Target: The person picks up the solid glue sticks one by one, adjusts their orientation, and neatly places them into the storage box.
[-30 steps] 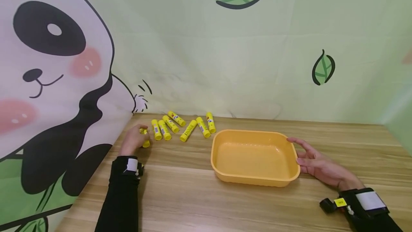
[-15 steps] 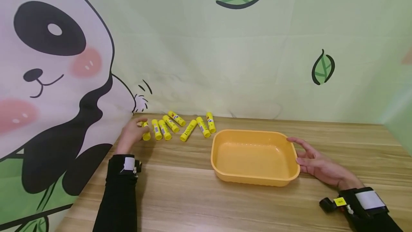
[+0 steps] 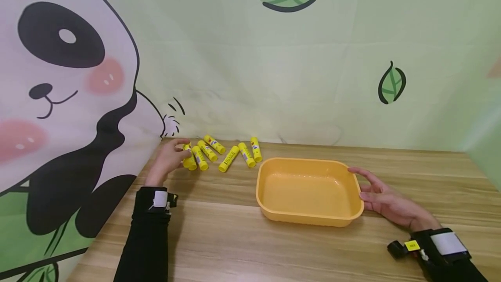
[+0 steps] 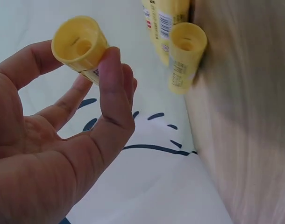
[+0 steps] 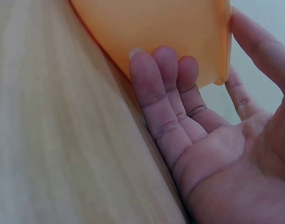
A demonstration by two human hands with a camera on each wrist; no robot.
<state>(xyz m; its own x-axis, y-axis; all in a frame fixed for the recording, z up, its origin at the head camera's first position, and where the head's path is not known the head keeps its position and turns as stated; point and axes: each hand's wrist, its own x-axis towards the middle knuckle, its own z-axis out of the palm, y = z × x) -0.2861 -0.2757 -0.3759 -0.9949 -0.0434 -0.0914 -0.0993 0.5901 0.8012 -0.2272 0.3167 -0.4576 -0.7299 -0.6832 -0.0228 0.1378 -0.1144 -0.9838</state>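
Observation:
My left hand (image 3: 166, 160) pinches a yellow glue stick (image 4: 89, 60) between thumb and fingers, at the left end of a row of similar sticks. In the left wrist view its round, hollow end faces the camera, and it is held off the table. Just beside it lies another glue stick (image 4: 182, 65), partly covered by the held one in the head view. My right hand (image 3: 391, 203) touches the right end of an orange-yellow plastic tub (image 3: 309, 219). Its fingertips rest against the outer wall, and one finger reaches up to the rim.
Several more glue sticks lie toward the back of the wooden table (image 3: 219, 238), among them one slanted glue stick (image 3: 228, 159) and one near the tub's corner, a glue stick (image 3: 256, 149). Behind them hangs a green backdrop (image 3: 219, 77) with a panda print.
My left hand has moved the glue stick up and back, then right toward the row, so it now stands close beside the leftmost stick. My right hand and the tub stay put.

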